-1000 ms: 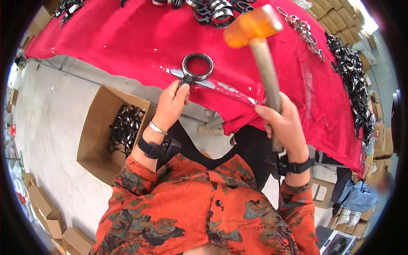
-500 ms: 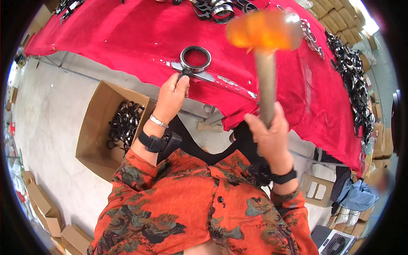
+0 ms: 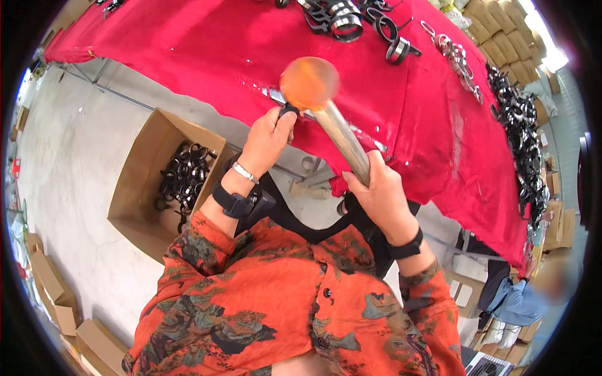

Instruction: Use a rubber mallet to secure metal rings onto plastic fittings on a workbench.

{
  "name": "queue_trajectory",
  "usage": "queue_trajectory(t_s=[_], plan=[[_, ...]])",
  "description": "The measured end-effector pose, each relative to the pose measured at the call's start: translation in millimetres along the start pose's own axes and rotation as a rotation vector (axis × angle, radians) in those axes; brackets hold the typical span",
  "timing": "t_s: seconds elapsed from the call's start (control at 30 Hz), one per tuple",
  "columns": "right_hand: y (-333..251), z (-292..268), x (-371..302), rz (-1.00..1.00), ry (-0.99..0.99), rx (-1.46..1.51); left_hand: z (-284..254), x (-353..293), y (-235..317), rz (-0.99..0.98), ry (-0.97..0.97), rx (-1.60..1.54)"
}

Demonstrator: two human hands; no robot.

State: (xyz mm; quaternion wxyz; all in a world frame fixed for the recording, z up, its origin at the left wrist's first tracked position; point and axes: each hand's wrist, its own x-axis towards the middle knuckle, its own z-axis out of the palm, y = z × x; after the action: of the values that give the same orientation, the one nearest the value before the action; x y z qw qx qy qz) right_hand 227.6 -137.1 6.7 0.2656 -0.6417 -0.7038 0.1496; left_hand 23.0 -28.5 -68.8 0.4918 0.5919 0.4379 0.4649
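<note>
My left hand [image 3: 268,141] is closed on the short black handle [image 3: 289,109] of a metal ring, at the near edge of the red-covered table [image 3: 207,62]. The ring itself is now hidden behind the mallet head; half a second ago it showed as a black and silver hoop. My right hand [image 3: 384,195] grips the wooden shaft of a mallet [image 3: 342,139]. Its amber head, slightly blurred, is over the spot where the ring was seen, and I cannot tell whether they touch. A flat metal bar [image 3: 276,96] lies under the work there.
Left of my legs stands a cardboard box [image 3: 141,163] holding several black-handled rings [image 3: 186,178]. Larger rings [image 3: 345,22] sit at the table's far side, with silver rings [image 3: 458,59] beyond. A long heap of black parts [image 3: 520,125] lines the right edge, near another person [image 3: 520,301].
The mallet has come down and left from its raised place on the right, and its head now covers the ring. My left hand keeps its grip, shifted slightly right.
</note>
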Motion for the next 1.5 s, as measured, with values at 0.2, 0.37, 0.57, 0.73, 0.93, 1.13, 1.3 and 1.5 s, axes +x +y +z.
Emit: queue_trajectory(t_s=[0.2,0.37,0.57,0.73,0.93,1.13,1.3,1.5], plan=[[-58.3,-29.6,24.6,-0.002,-0.031,0.123,-3.8,-2.8,-1.7,-0.016,0.049,0.082],[-19.7,0.3,35.2,-0.206,-0.139,-0.277,0.3,2.3,-6.5,0.087,0.06,0.163],[-68.5,-22.6,55.5,-0.062,-0.064,0.018,-8.4,-2.4,2.1,-0.012,0.072,0.157],[-39.4,-10.4,65.0,-0.009,-0.002,-0.06,-4.3,-2.1,3.6,0.01,0.06,0.121],[-55.9,-42.2,93.1,-0.033,-0.156,-0.131,-7.4,1.0,3.2,0.038,0.112,0.167],[-32.0,-21.1,76.4,0.043,0.002,-0.139,-7.1,-4.3,4.2,0.054,0.091,0.186],[-26.2,-43.0,95.3,0.061,-0.082,-0.134,-5.3,-1.1,0.0,0.028,0.068,0.154],[-53.5,-42.4,83.5,-0.023,0.142,0.023,-11.2,-6.6,2.5,0.029,0.101,0.167]])
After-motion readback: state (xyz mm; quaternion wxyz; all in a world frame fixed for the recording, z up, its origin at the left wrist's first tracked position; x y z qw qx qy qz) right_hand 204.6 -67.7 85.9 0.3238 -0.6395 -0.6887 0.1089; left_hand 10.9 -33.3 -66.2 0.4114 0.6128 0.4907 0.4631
